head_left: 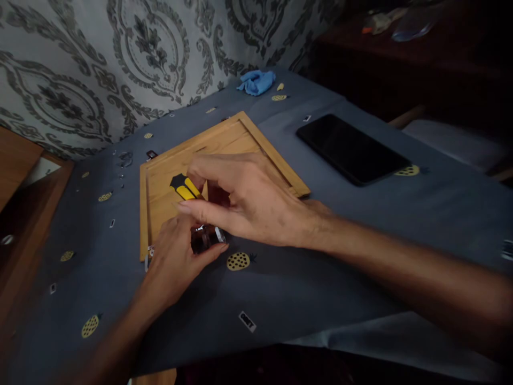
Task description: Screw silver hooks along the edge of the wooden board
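Handle [185, 187], yellow-black, faceted, seemingly plastic.

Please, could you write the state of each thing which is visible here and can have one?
Right hand, closed on yellow-black handle
Left hand, curled around dark object
Yellow-black handle, held, tilted
Dark object, partly hidden
Phone, lying flat, no lit screen visible
Blue item, crumpled
Wooden panel, lying flat, partly covered

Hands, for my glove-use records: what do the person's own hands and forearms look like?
The left hand and right hand are bare: no gloves, and no rings or watch in sight. Both forearms are sleeveless as far as they show.
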Action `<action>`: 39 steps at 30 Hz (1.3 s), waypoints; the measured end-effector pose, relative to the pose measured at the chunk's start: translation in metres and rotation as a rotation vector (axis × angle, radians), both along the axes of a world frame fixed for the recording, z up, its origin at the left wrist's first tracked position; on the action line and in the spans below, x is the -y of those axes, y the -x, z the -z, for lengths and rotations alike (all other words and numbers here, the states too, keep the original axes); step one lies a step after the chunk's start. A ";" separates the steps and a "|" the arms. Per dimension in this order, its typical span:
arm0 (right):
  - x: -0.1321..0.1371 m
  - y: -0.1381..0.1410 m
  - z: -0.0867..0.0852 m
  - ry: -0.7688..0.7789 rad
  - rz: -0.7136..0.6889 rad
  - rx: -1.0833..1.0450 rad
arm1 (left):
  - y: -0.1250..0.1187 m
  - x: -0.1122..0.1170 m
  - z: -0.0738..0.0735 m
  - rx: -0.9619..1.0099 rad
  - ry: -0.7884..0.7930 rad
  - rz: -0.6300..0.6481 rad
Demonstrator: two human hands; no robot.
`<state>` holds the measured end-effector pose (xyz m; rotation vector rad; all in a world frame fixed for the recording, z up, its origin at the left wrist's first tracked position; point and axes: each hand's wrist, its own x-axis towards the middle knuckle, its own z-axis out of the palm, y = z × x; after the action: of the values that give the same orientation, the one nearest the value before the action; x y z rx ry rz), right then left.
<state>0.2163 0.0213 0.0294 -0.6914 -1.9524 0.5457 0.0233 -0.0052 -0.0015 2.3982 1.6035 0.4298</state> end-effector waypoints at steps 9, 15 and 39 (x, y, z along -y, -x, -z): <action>-0.003 -0.001 0.004 0.057 -0.123 -0.120 | -0.001 -0.001 0.000 0.005 -0.022 0.021; -0.003 0.003 0.006 -0.015 -0.041 -0.114 | 0.000 0.000 0.000 -0.010 -0.017 0.007; 0.001 0.000 0.010 -0.028 0.117 -0.170 | -0.005 -0.003 -0.005 0.074 0.093 0.004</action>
<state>0.2164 0.0207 0.0192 -0.7127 -1.7467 0.4883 0.0279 -0.0025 0.0039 2.2891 1.5516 0.4285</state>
